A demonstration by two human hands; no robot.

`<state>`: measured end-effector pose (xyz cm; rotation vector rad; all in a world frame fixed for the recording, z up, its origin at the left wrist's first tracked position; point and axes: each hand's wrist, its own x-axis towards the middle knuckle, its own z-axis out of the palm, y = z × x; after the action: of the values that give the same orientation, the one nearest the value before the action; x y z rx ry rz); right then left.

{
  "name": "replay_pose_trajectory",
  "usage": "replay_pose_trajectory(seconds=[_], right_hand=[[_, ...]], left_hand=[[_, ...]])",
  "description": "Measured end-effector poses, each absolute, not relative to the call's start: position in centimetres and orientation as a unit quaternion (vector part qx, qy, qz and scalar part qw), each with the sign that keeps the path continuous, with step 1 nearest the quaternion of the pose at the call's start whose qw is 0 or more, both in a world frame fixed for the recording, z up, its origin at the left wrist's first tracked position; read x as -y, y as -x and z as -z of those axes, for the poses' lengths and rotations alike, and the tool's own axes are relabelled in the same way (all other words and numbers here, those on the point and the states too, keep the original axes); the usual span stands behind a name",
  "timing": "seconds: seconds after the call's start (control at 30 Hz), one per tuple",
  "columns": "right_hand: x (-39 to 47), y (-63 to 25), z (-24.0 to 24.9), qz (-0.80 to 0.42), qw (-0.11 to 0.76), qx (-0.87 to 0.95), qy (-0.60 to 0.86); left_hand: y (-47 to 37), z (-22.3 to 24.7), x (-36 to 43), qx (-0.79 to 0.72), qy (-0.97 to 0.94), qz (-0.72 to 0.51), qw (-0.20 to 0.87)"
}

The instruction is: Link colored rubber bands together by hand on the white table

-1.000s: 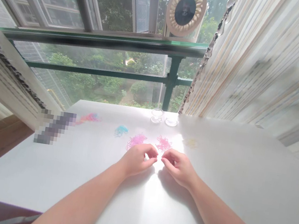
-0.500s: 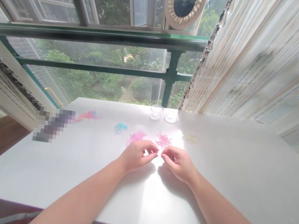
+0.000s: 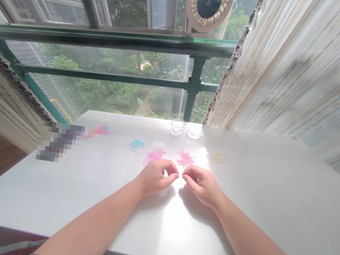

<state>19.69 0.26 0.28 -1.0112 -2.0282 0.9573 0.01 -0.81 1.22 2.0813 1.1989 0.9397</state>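
Note:
Near the middle of the white table (image 3: 82, 199), my left hand (image 3: 156, 176) has its thumb and forefinger pinched together. My right hand (image 3: 202, 185) makes a like pinch just to its right, the fingertips a small gap apart. Whatever they hold is too small or washed out by glare to make out. Just beyond my left hand lies a purple-pink pile of thin loops (image 3: 155, 154); a pink pile (image 3: 185, 158) is beyond the gap. A blue pile (image 3: 137, 144) sits farther left, and a faint yellow pile (image 3: 216, 156) to the right.
A clear round container (image 3: 177, 127) and a clear shallow dish (image 3: 193, 133) stand at the table's far edge. A mixed-colour pile (image 3: 104, 130) lies back left beside a pixelated patch. Behind are a green railing (image 3: 112, 42), a striped curtain (image 3: 292, 77) and an oval frame (image 3: 209, 1).
Both hands keep nearly the same pinched pose. The view has shifted very slightly, and the curtain at the left has moved a little.

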Motion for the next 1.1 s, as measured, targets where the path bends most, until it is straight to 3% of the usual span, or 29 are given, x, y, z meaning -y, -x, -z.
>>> replay_pose_trajectory(seconds=[0.43, 0.63, 1.1], right_hand=[[-0.5, -19.9, -0.2, -0.345, 0.335, 0.772, 0.415], [-1.6, -20.6, 0.0, -0.273, 0.344, 0.735, 0.517], [-3.2, -20.9, 0.7, -0.189, 0.278, 0.726, 0.599]], left_hand=[[0.3, -1.3, 0.6, -0.467, -0.765, -0.342, 0.284], [0.5, -1.2, 0.5, -0.472, -0.761, -0.348, 0.277], [0.4, -1.3, 0.6, -0.475, -0.762, -0.341, 0.278]])
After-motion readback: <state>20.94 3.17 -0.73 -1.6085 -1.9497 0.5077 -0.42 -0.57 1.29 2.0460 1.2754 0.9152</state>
